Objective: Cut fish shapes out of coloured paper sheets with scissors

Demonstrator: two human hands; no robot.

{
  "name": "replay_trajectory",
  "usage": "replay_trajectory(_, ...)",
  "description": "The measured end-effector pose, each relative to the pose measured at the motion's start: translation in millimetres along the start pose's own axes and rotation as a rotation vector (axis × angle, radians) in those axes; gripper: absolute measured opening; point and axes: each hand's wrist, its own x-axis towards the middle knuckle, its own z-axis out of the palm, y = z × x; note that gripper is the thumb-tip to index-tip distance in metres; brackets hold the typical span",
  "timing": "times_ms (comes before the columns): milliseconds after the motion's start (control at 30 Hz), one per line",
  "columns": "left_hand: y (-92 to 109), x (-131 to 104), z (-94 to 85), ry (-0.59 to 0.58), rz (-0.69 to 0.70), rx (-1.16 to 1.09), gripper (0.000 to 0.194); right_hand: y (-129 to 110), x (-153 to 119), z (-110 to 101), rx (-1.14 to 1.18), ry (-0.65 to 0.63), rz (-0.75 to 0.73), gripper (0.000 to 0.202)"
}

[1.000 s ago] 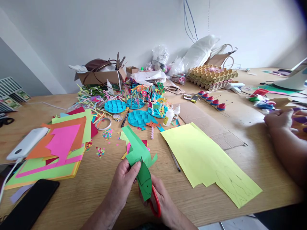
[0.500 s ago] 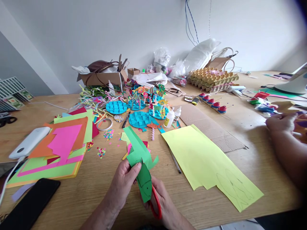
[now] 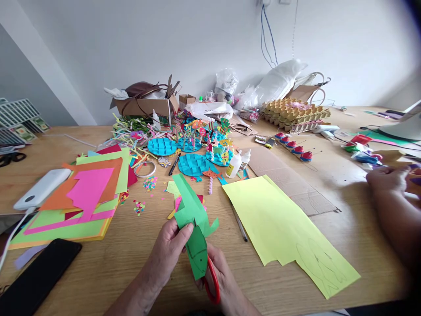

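Observation:
My left hand (image 3: 171, 245) pinches a piece of green paper (image 3: 192, 202), thumb on top, with a strip of it curling off to the right. A fish outline with a dot eye is drawn on its darker lower part. In my right hand (image 3: 223, 274) are scissors with red handles (image 3: 213, 283); the paper hides most of the blades, with only a dark tip showing near my left thumb. Small paper scraps (image 3: 173, 188) lie just beyond the green paper. To the right rests a yellow-green sheet (image 3: 283, 219) with pencilled fish shapes at its near end.
Stacked coloured paper (image 3: 92, 184), a white power bank (image 3: 42, 188) and a black phone (image 3: 42, 276) lie left. Blue discs with paper fish (image 3: 194, 164), glue bottles (image 3: 234, 164) and cardboard (image 3: 286, 180) are beyond. Another person's hand (image 3: 388, 180) works at the right.
The camera view has tilted and shifted slightly. Both hands keep nearly the same hold on the green paper and the scissors, with little visible movement.

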Motion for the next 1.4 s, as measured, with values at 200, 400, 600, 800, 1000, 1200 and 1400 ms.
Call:
replay_trajectory(200,5,-1,0.1,0.015,-0.009,-0.007,0.016,-1,1,1,0.008,-0.002,0.016,0.061)
replay_trajectory(400,7,-1,-0.6,0.019,-0.013,-0.034,0.017,0,1,2,0.0,-0.04,-0.014,0.064)
replay_trajectory(600,5,-1,-2.0,-0.007,-0.029,-0.071,0.017,0,0,1,-0.007,-0.042,-0.043,0.056)
replay_trajectory(800,4,-1,-4.2,-0.019,-0.04,-0.081,0.016,2,1,0,-0.01,-0.065,-0.063,0.06)
replay_trajectory(1000,11,-1,-4.6,-0.062,-0.062,-0.089,0.019,3,0,0,-0.018,-0.069,-0.072,0.058)
replay_trajectory(1200,12,0,-5.7,-0.091,-0.075,-0.113,0.021,3,-2,1,-0.017,-0.075,-0.071,0.053)
replay_trajectory(1400,9,1,-9.7,-0.128,-0.064,-0.135,0.02,4,0,1,-0.04,-0.078,-0.069,0.051)
